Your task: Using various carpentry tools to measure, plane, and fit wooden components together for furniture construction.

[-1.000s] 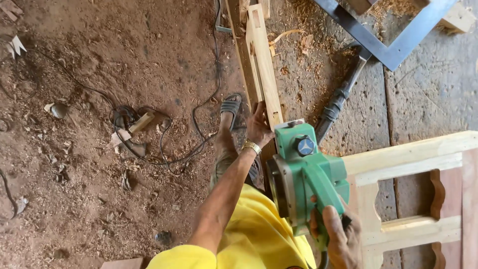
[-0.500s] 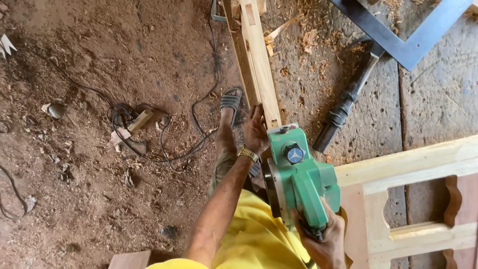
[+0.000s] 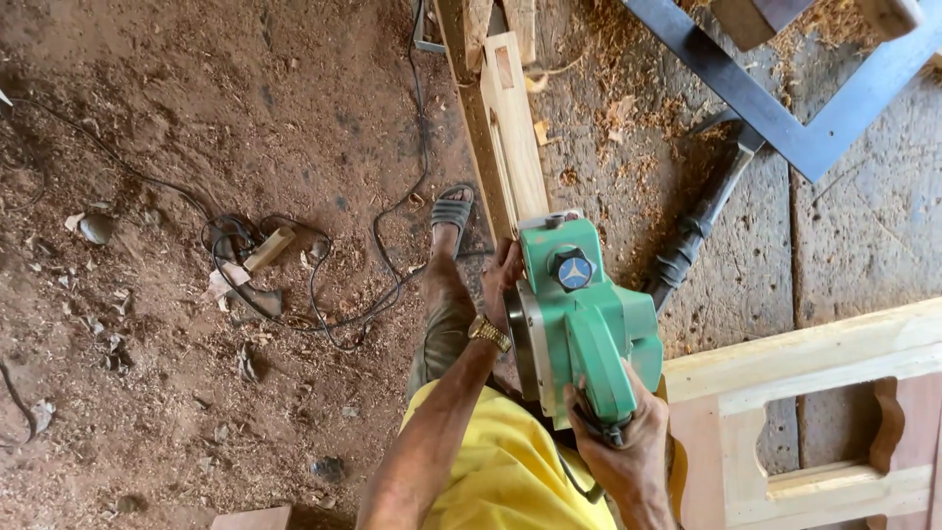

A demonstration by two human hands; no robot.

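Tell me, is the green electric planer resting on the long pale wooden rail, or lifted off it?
Resting on it: the green electric planer sits on the long pale wooden rail.

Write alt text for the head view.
Right hand grips the handle of a green planer on a pale wood strip; left hand steadies its side. Cables lie on the dirt floor.

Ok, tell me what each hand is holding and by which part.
The right hand grips the green electric planer by its rear handle. The left hand steadies the long wooden piece at its edge beside the planer.
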